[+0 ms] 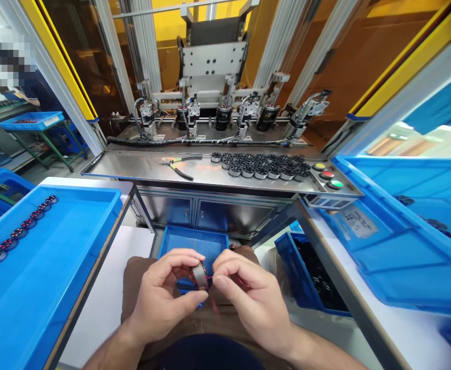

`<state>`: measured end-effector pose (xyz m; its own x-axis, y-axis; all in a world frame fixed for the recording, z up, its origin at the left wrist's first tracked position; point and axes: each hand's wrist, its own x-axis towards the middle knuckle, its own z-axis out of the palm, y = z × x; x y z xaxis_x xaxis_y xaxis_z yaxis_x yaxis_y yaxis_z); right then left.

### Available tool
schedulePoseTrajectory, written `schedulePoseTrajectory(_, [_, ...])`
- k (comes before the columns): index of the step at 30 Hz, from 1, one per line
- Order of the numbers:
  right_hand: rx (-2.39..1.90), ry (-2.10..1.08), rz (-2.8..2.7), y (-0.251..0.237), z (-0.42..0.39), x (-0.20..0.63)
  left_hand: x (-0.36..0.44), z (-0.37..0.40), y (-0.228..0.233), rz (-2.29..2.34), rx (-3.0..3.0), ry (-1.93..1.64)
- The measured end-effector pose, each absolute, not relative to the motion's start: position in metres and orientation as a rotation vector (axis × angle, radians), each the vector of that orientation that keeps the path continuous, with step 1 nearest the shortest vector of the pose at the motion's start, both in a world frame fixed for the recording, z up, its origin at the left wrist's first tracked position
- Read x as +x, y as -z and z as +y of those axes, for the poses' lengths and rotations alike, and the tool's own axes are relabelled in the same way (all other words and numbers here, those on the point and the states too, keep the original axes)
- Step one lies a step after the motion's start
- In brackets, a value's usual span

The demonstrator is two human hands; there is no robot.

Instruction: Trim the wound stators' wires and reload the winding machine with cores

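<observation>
Nearest, at 6 o'clock over the lap, the left hand (pixel 164 298) and right hand (pixel 248 298) meet on one small wound stator (pixel 200 277). The left pinches its ring between thumb and fingers, while the right's fingertips are closed on thin reddish wires trailing from it.

At 9 o'clock, the blue tray (pixel 48 277) carries a short row of coils (pixel 17 234) along its far-left edge; most of it is bare, so I judge that the batch is at an early stage.

At 3 o'clock stand a dark bin of parts (pixel 318 277) and larger blue crates (pixel 402 231).

At 12 o'clock, the steel tabletop (pixel 141 167) bears pliers (pixel 179 165) and a cluster of stators (pixel 264 165) waiting, with the winding machine (pixel 225 110) behind.
</observation>
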<state>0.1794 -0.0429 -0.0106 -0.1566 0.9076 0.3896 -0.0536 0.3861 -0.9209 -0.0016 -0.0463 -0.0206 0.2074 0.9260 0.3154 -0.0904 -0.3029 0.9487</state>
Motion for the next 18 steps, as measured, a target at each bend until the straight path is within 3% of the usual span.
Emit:
schedulePoseTrajectory(5, [-0.951, -1.061, -1.562, 0.016, -0.033, 0.204, -0.011, -0.047, 0.012, 1.004, 1.935, -1.295])
schedulePoseTrajectory(11, [-0.824, -0.771, -1.910, -0.009, -0.031, 0.221, -0.016, -0.047, -0.003, 1.003, 2.491, -1.213])
schedulePoseTrajectory(18, [-0.696, -0.757, -2.235, -0.031, -0.025, 0.205, -0.020, -0.050, -0.010, 0.926, 2.532, -1.118])
